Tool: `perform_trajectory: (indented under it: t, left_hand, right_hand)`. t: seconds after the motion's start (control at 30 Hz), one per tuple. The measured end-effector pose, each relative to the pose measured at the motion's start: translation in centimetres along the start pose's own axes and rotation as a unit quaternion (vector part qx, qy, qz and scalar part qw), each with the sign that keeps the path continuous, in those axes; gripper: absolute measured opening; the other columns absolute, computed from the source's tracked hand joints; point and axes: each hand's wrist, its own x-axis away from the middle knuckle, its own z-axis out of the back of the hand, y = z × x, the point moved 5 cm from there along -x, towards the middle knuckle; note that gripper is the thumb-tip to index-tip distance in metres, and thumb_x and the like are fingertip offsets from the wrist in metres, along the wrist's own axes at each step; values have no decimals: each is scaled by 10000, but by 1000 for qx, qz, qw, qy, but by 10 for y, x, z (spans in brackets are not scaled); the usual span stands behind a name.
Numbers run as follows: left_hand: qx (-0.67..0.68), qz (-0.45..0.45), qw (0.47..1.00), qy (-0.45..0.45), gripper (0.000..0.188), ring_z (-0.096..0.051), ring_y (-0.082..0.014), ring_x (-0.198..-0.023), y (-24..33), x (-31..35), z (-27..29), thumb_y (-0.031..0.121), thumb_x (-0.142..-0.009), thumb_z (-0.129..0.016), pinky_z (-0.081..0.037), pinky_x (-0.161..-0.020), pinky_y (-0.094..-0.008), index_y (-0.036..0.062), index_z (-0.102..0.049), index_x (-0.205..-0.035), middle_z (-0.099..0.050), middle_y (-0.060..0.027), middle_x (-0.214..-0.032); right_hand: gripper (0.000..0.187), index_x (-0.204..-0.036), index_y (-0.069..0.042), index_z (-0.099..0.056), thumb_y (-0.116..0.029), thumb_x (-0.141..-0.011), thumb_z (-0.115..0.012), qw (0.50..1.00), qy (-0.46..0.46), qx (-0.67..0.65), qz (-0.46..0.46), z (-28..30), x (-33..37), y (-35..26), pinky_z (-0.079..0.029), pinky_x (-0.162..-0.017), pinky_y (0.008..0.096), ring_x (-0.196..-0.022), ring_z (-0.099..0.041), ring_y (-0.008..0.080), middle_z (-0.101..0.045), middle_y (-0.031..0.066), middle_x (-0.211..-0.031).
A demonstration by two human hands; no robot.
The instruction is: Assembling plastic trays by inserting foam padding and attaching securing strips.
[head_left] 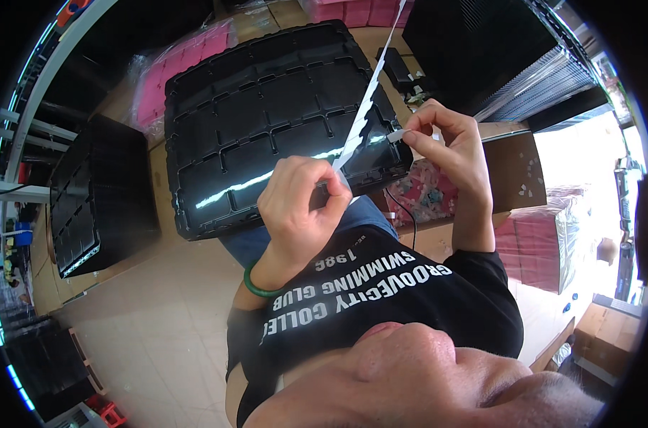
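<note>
White and jagged along one edge, a strip [360,120] slanted across the glossy black tray [253,121], its lower end pinched between the left hand's [295,203] thumb and forefinger. The right hand [456,139] pinched a small white tab [396,135] by the tray's right edge. A black stack [74,207] stood far left, then film-wrapped pink bundles [173,80]; an open cardboard box [515,171] sat right. Pale lettering [352,292] crossed the black shirt [474,292].

Pale floor [142,335], bright light [545,160] rightward
</note>
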Motion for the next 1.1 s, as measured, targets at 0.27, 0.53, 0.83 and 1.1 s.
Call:
perform_trajectory:
  t: [0.27, 0.53, 0.83, 1.1]
  left_hand:
    - [302, 215, 927, -56, 145, -748, -205, -811, -15, 26, -1, -66, -876, -655, -601, -692, -255, -20, -539, -952, -604, -71, -900]
    - [367, 270, 889, -44, 141, -747, -214, -807, -20, 30, 0, -77, -893, -630, -603, -699, -263, -29, -531, -980, -604, -74, -919]
    - [1, -56, 998, 5, 233, -610, -144, -643, 0, 16, -5, -78, -761, -731, -514, -565, -241, 0, -668, -971, -604, -87, -890]
    - [-83, -201, 973, -70, 268, -589, -212, -649, 9, 21, -43, -85, -702, -735, -493, -534, -287, -63, -678, -963, -594, -118, -898]
  right_hand:
    - [102, -812, -54, -700, -155, -811, -719, 902, -203, 368, 101, -38, -42, 1, -476, -745, 355, -798, -605, 211, -644, 48, -766]
    - [116, -853, -46, -704, -155, -817, -720, 905, -211, 353, 108, -32, -42, -1, -480, -764, 353, -808, -607, 212, -653, 53, -787]
    - [226, -996, -22, -745, -165, -821, -755, 844, -171, 509, 4, 72, 37, 30, -519, -714, 291, -770, -654, 176, -718, 69, -867]
    - [265, -932, -6, -760, -254, -853, -813, 964, -79, 248, 51, 0, 7, -66, -477, -554, 221, -621, -639, 105, -725, 73, -773]
